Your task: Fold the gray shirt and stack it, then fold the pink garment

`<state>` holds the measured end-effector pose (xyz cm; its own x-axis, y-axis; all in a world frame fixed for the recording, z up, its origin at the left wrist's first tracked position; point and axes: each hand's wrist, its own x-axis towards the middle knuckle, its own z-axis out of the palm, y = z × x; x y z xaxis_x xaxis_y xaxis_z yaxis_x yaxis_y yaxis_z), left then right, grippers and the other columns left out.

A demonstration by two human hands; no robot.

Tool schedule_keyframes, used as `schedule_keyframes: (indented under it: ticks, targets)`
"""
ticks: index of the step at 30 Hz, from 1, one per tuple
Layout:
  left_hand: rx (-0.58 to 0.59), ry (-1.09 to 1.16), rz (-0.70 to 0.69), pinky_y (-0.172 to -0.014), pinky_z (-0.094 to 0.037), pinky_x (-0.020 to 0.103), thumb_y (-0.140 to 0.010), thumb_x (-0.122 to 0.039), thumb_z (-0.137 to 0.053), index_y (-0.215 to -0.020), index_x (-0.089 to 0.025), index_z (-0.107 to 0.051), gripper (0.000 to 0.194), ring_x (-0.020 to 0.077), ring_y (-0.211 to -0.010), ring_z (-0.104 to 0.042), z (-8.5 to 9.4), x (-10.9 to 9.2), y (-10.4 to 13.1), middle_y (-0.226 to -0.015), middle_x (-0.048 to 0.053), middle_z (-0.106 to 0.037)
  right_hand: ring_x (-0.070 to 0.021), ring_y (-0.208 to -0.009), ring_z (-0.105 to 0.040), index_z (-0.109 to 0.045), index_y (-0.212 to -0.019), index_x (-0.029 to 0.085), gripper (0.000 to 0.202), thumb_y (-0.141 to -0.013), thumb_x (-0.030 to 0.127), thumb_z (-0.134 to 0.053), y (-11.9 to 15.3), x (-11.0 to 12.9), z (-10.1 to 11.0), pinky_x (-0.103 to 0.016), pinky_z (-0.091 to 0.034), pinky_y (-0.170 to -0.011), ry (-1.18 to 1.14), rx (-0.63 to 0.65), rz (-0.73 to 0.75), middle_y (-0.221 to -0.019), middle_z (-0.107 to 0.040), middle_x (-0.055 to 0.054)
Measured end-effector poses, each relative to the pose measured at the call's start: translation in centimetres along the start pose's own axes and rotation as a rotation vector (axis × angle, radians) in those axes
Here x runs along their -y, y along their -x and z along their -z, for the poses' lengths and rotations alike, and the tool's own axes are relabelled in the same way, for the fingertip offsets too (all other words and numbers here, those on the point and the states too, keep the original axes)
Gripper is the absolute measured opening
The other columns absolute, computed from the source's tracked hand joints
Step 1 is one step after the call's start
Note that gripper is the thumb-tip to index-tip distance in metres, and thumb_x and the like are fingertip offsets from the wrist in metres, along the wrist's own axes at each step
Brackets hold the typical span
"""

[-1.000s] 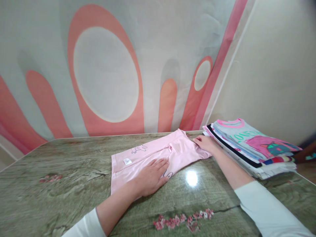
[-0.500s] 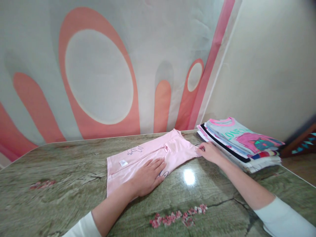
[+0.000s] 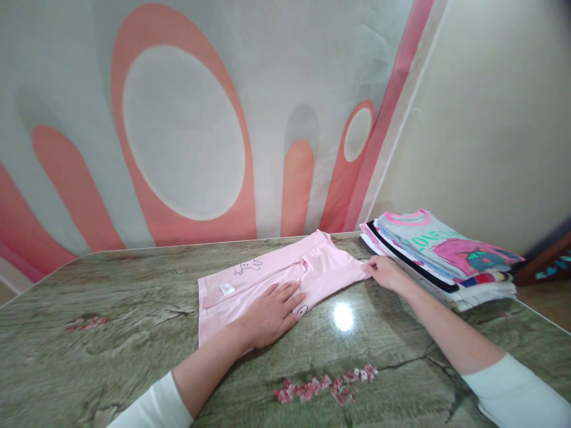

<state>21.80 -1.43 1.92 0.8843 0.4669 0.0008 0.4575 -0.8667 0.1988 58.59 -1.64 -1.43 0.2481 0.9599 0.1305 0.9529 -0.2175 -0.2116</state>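
A pink garment (image 3: pixel 330 265) with outlined animal drawings and a small white label lies on the table, one long side folded over. My left hand (image 3: pixel 273 315) rests flat on its lower part, fingers stretched out and slightly spread. At the garment's right end, my right hand (image 3: pixel 384 272) pinches the tip of a sleeve between thumb and fingers. The cloth between the two hands lies fairly smooth, with a small bunched fold near its middle.
A stack of folded clothes (image 3: pixel 446 252), topped by a grey shirt with a pink collar, stands just right of my right hand. The wood-patterned table (image 3: pixel 147 356) has printed pink flowers. Behind it rises a patterned wall (image 3: pixel 267 119).
The view has shifted slightly. The sleeve end in my right hand looks a little straighter, and my left hand stays flat on the garment.
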Motion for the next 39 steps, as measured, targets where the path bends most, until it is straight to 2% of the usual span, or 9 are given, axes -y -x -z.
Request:
schedule_keyframes:
  ticks: [7,12,18,21,24,27,33,36,39]
  targets:
    - [0.021,-0.018,0.041,-0.108,-0.009,0.044,-0.094,-0.051,-0.017,-0.141,-0.027,-0.022,0.053,0.0232,-0.136,-0.014,-0.4,-0.3,0.5,-0.149,0.005,-0.016,-0.0219,-0.085,-0.056,-0.06,-0.077,0.016,0.012,-0.08,0.025,-0.052,0.0,0.4,-0.8,-0.031,-0.04,-0.076,0.039,-0.174,0.035,-0.087,-0.06,-0.01]
    - [0.042,-0.021,0.074,-0.108,-0.006,0.047,-0.093,-0.051,-0.016,-0.141,-0.026,-0.02,0.055,0.0246,-0.136,-0.014,0.1,-1.7,1.6,-0.148,0.006,-0.018,-0.0277,-0.101,-0.05,-0.058,-0.102,0.013,0.024,-0.082,0.015,-0.044,3.0,4.2,0.4,-0.042,-0.037,-0.091,0.026,-0.331,0.214,-0.104,-0.056,-0.015]
    - [0.055,0.004,0.028,-0.108,-0.007,0.048,-0.092,-0.054,-0.018,-0.142,-0.026,-0.015,0.058,0.0247,-0.136,-0.015,-0.1,-2.5,1.8,-0.148,0.005,-0.018,-0.021,-0.112,-0.048,-0.049,-0.123,0.019,0.039,-0.087,0.013,-0.035,10.6,12.1,0.3,-0.039,-0.039,-0.097,-0.189,-0.088,0.732,-0.121,-0.054,-0.009]
    - [0.05,-0.006,0.009,-0.108,-0.007,0.047,-0.091,-0.055,-0.019,-0.142,-0.026,-0.014,0.059,0.0248,-0.135,-0.015,-0.3,-2.4,1.7,-0.148,0.005,-0.019,-0.0211,-0.118,-0.044,-0.042,-0.131,0.018,0.043,-0.088,0.019,-0.039,12.4,13.4,0.1,-0.04,-0.037,-0.101,-0.201,-0.014,0.8,-0.129,-0.049,-0.01]
    - [0.048,-0.01,0.003,-0.108,-0.006,0.047,-0.091,-0.057,-0.02,-0.142,-0.027,-0.017,0.06,0.025,-0.135,-0.015,-0.2,-2.4,1.7,-0.148,0.005,-0.019,-0.0222,-0.122,-0.042,-0.04,-0.133,0.017,0.048,-0.087,0.03,-0.045,12.3,12.6,0.1,-0.042,-0.033,-0.104,-0.159,0.003,0.76,-0.133,-0.046,-0.01]
    - [0.06,-0.001,0.006,-0.108,-0.006,0.048,-0.09,-0.058,-0.02,-0.141,-0.027,-0.021,0.06,0.0258,-0.135,-0.016,-0.1,-2.4,1.7,-0.148,0.006,-0.019,-0.023,-0.121,-0.043,-0.043,-0.131,0.019,0.047,-0.087,0.036,-0.043,11.2,10.3,0.1,-0.046,-0.029,-0.105,-0.083,-0.034,0.665,-0.132,-0.048,-0.01]
    - [0.07,0.015,0.02,-0.107,-0.009,0.049,-0.09,-0.058,-0.024,-0.139,-0.027,-0.025,0.058,0.0271,-0.135,-0.018,0.5,-2.7,1.7,-0.148,0.006,-0.02,-0.0274,-0.11,-0.052,-0.059,-0.11,0.013,0.035,-0.088,0.029,-0.038,8.2,4.7,0.2,-0.05,-0.026,-0.102,0.174,-0.126,0.344,-0.119,-0.057,-0.016]
    - [0.079,0.027,0.024,-0.107,-0.01,0.05,-0.09,-0.057,-0.025,-0.139,-0.028,-0.026,0.057,0.0275,-0.134,-0.018,0.7,-2.8,1.7,-0.147,0.007,-0.021,-0.0258,-0.113,-0.049,-0.057,-0.114,0.014,0.036,-0.089,0.026,-0.033,7.9,4.8,0.3,-0.047,-0.027,-0.102,0.166,-0.171,0.318,-0.122,-0.055,-0.015]
    - [0.073,0.03,0.024,-0.107,-0.011,0.051,-0.09,-0.057,-0.025,-0.138,-0.028,-0.027,0.057,0.0279,-0.134,-0.018,0.7,-2.8,1.7,-0.147,0.007,-0.022,-0.0219,-0.123,-0.04,-0.046,-0.127,0.018,0.042,-0.091,0.031,-0.031,8.6,6.6,-0.2,-0.042,-0.028,-0.104,0.072,-0.111,0.457,-0.133,-0.047,-0.01]
